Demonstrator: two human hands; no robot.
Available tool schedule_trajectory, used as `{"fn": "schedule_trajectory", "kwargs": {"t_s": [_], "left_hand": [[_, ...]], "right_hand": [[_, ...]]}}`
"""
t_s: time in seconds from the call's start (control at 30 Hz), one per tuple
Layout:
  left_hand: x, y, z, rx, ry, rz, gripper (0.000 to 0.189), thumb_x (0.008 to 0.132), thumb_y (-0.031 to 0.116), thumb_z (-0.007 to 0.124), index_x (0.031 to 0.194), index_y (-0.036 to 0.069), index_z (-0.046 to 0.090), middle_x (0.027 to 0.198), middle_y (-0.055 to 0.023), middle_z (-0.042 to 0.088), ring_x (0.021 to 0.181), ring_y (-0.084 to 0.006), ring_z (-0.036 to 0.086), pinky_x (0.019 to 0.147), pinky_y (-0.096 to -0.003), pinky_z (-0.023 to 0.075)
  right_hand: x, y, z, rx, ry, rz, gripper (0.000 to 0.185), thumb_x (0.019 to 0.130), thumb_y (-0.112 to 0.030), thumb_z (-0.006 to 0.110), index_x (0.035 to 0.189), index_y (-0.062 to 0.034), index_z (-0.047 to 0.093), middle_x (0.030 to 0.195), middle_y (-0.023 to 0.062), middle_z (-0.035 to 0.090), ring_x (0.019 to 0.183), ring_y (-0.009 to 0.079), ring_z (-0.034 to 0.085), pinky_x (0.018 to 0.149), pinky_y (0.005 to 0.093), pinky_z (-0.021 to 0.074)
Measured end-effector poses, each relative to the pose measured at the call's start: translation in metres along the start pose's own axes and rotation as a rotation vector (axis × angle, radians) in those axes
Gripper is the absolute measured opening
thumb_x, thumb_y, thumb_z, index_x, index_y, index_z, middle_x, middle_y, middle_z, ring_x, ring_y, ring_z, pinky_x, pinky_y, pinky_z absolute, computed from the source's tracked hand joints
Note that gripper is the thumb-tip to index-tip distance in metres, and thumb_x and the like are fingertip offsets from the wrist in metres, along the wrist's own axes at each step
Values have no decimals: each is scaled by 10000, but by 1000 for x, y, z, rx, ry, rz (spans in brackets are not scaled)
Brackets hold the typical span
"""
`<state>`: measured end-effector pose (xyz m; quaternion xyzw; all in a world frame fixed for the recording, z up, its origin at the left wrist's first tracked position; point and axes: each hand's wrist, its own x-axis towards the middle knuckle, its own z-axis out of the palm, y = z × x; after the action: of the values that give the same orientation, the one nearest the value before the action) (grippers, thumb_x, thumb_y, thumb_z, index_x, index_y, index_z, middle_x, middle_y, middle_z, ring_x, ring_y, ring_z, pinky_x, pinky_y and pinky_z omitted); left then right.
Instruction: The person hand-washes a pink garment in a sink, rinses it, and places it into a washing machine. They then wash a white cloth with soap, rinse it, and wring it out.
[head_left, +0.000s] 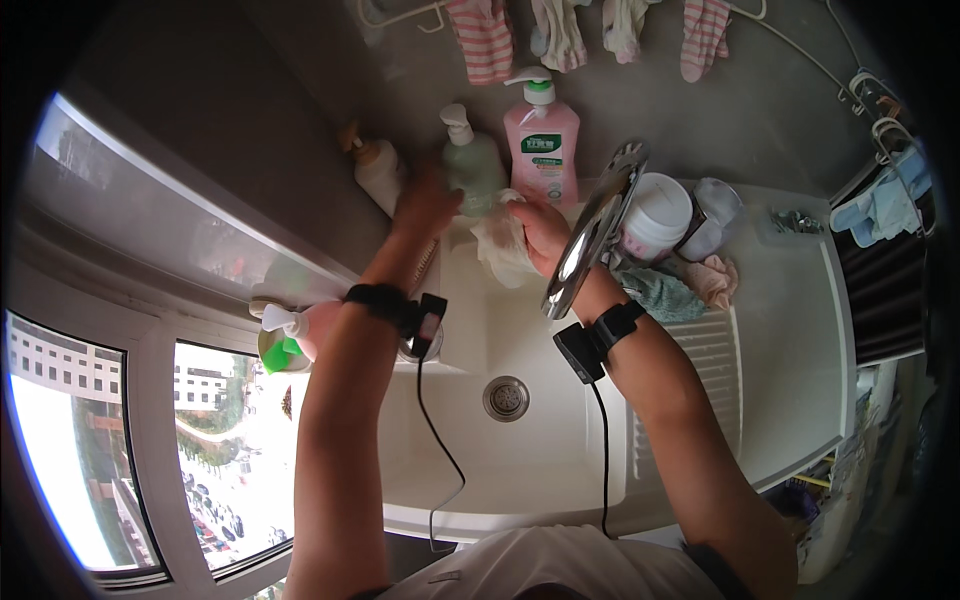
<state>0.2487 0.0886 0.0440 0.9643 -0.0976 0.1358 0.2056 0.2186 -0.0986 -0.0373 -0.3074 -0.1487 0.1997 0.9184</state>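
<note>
My right hand (546, 231) is closed around a thin whitish cloth (501, 244), which hangs over the back of the white laundry sink (525, 517). Just left of it, my left hand (429, 196) is blurred beside a green pump bottle (474, 169); whether it touches the bottle or holds anything cannot be told. A white pump bottle with a brown top (377, 171) leans to the left of that hand. Behind my right hand stands a large pink pump bottle (541, 146). The chrome faucet (596, 229) rises in front of my right wrist.
Right of the faucet are a lidded white tub (657, 214), a clear jar (716, 214), a green cloth (664, 294) and a pink cloth (709, 281) near the ribbed washboard (694, 390). Striped socks (482, 37) hang above. Another pink pump bottle (319, 326) stands by the window.
</note>
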Motion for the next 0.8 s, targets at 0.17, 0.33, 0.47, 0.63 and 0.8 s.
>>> {"fn": "schedule_trajectory", "kwargs": {"t_s": [0.17, 0.33, 0.47, 0.63, 0.8], "left_hand": [[-4, 12, -42, -21, 270, 289, 520, 779, 1, 513, 1295, 58, 492, 1312, -184, 513, 1201, -331, 507, 973, -397, 444], [9, 33, -57, -12, 275, 540, 484, 798, -55, 440, 1256, 64, 540, 1292, -165, 533, 1184, -331, 519, 984, -386, 444], [15, 33, -61, -102, 147, 524, 587, 733, -132, 440, 1286, 46, 521, 1327, -172, 515, 1241, -316, 485, 1059, -363, 385], [19, 29, -60, -103, 150, 570, 577, 733, -136, 441, 1275, 41, 527, 1315, -178, 522, 1234, -320, 489, 1053, -371, 397], [18, 28, -56, -125, 193, 561, 437, 827, -45, 447, 1231, 68, 571, 1293, -156, 545, 1204, -307, 516, 995, -367, 448]], "right_hand": [[10, -16, 42, -70, 233, -136, 297, 942, -176, 507, 1197, -25, 520, 1117, 104, 615, 1025, 226, 608, 919, 378, 489], [21, -39, 78, 91, 192, -108, 328, 951, -236, 510, 1206, -31, 507, 1142, 111, 611, 1055, 238, 595, 941, 400, 475], [32, -47, 80, 132, 244, -91, 264, 969, -176, 428, 1149, -11, 527, 1142, 133, 605, 1036, 254, 597, 922, 392, 477], [44, -47, 71, 174, 287, -103, 255, 967, -177, 446, 1143, -16, 533, 1128, 135, 608, 1022, 261, 603, 920, 405, 481], [45, -47, 71, 187, 268, -112, 246, 970, -167, 440, 1148, -19, 526, 1110, 128, 610, 1022, 255, 603, 916, 398, 485]]}}
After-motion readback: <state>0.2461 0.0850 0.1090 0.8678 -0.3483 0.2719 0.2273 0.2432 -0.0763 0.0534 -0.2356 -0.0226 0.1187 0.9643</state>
